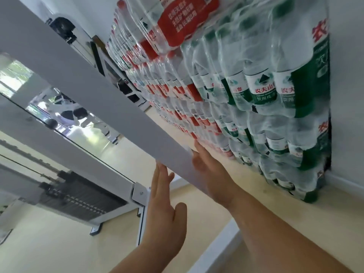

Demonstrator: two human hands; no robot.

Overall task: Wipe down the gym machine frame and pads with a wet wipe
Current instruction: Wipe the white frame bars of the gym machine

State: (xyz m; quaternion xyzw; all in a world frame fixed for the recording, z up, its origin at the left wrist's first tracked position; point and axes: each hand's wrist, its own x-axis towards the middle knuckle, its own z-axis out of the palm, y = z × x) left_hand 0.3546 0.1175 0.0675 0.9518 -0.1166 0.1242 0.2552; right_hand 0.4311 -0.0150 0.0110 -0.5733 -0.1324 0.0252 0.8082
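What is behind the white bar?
The right hand reaches behind the white bar, its fingers partly covered. Beyond stand packs of water bottles. I cannot tell whether it holds a wipe.

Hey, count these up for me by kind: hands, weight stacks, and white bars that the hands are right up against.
Hands: 2, left hand and right hand
Weight stacks: 1, the weight stack at lower left
White bars at the hands: 1, the white bar
Total: 4
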